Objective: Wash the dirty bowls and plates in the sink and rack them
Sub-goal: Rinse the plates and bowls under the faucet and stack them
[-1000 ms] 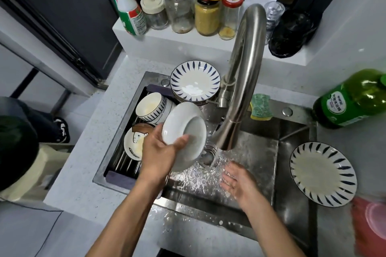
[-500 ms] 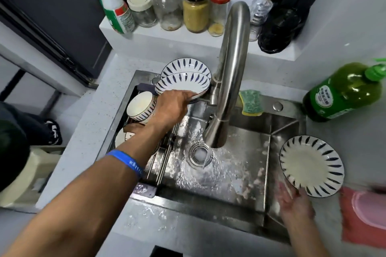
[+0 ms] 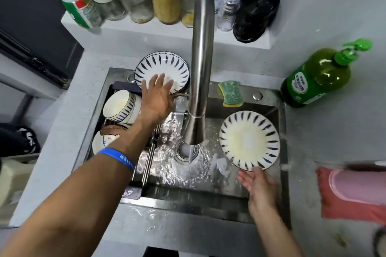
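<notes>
My left hand (image 3: 156, 100) hovers with spread fingers just in front of the blue-striped plates (image 3: 161, 67), which stand upright at the back of the drying rack (image 3: 149, 152), and holds nothing. My right hand (image 3: 258, 181) pinches the near rim of a dirty blue-striped plate (image 3: 248, 140) with a yellowish film. That plate is tilted above the right side of the sink (image 3: 208, 192). Water runs from the steel faucet (image 3: 200, 58) onto the drain (image 3: 186, 150). Two bowls (image 3: 119, 106) (image 3: 104, 141) lie in the rack under my left forearm.
A green sponge (image 3: 230, 94) lies on the sink's back rim. A green soap bottle (image 3: 313, 79) stands on the counter at right, with a pink cloth (image 3: 351, 192) nearer me. Jars and a spray bottle (image 3: 73, 0) line the ledge behind the faucet.
My left hand set the dish it held against the racked plates and let go. My right hand left the water, took the striped plate from the right and brought it over the sink.
</notes>
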The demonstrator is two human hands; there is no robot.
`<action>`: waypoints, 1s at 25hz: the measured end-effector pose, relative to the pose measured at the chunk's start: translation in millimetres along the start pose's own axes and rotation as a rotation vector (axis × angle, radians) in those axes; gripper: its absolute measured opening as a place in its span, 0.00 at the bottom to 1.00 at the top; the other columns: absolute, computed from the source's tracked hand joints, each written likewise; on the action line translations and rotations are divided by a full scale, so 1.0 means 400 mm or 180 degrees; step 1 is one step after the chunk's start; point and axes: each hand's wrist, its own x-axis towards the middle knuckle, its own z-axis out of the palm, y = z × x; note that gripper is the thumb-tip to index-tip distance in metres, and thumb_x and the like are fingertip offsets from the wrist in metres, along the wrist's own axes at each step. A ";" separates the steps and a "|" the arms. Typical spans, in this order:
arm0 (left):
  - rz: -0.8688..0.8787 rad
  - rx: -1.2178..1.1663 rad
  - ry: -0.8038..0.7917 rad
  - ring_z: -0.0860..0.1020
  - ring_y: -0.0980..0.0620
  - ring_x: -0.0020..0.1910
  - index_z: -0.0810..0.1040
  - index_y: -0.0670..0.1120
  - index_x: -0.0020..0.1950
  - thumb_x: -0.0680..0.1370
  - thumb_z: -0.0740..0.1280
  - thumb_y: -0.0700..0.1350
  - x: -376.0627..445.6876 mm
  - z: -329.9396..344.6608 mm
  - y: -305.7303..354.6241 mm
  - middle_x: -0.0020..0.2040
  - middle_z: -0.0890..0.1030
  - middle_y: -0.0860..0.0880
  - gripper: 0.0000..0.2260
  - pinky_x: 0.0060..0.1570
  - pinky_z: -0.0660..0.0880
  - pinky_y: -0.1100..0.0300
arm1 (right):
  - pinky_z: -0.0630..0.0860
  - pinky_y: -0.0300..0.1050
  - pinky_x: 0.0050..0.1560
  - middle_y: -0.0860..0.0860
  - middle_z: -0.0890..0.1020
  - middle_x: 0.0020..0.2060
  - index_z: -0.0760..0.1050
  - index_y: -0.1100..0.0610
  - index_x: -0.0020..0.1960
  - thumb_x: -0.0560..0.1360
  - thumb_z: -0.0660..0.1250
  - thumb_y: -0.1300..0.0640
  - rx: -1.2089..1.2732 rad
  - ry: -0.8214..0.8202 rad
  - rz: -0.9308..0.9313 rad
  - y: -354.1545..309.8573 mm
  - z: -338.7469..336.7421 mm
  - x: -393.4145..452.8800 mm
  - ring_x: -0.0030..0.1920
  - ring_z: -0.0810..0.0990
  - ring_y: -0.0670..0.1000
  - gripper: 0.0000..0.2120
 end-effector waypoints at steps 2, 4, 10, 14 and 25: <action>-0.0341 -0.0207 0.0291 0.68 0.44 0.68 0.73 0.49 0.70 0.82 0.64 0.49 -0.055 0.008 0.002 0.70 0.70 0.43 0.17 0.69 0.66 0.49 | 0.80 0.40 0.29 0.62 0.81 0.37 0.75 0.65 0.46 0.81 0.61 0.64 -0.0307 -0.0192 0.0016 0.026 0.038 -0.024 0.30 0.83 0.52 0.07; -0.0257 -0.0984 -0.0038 0.69 0.46 0.67 0.74 0.47 0.70 0.82 0.62 0.44 -0.076 0.018 -0.011 0.70 0.71 0.44 0.15 0.69 0.69 0.51 | 0.79 0.40 0.27 0.61 0.81 0.33 0.74 0.63 0.42 0.80 0.62 0.65 -0.0536 -0.0369 0.0024 0.055 0.075 -0.049 0.26 0.82 0.50 0.09; -0.0330 -0.1700 -0.0105 0.52 0.48 0.79 0.59 0.51 0.79 0.82 0.63 0.42 -0.138 -0.024 -0.009 0.81 0.51 0.50 0.27 0.77 0.51 0.51 | 0.79 0.41 0.28 0.61 0.82 0.35 0.75 0.63 0.42 0.80 0.63 0.63 -0.0744 -0.0504 0.0085 0.103 0.119 -0.102 0.30 0.83 0.53 0.09; -0.2631 -0.3994 -0.0279 0.74 0.51 0.65 0.67 0.48 0.74 0.81 0.65 0.47 -0.373 0.028 0.099 0.70 0.74 0.48 0.22 0.68 0.69 0.53 | 0.79 0.44 0.30 0.59 0.81 0.33 0.75 0.60 0.39 0.80 0.63 0.63 -0.1198 -0.0629 -0.0270 0.107 0.147 -0.111 0.32 0.82 0.55 0.11; -0.2737 -0.4986 -0.0133 0.82 0.48 0.57 0.74 0.53 0.69 0.76 0.64 0.37 -0.426 0.074 0.137 0.59 0.84 0.51 0.23 0.57 0.79 0.45 | 0.73 0.49 0.60 0.55 0.76 0.67 0.71 0.57 0.66 0.79 0.59 0.54 -0.3670 -0.0950 -0.2281 0.078 0.148 -0.064 0.66 0.74 0.57 0.16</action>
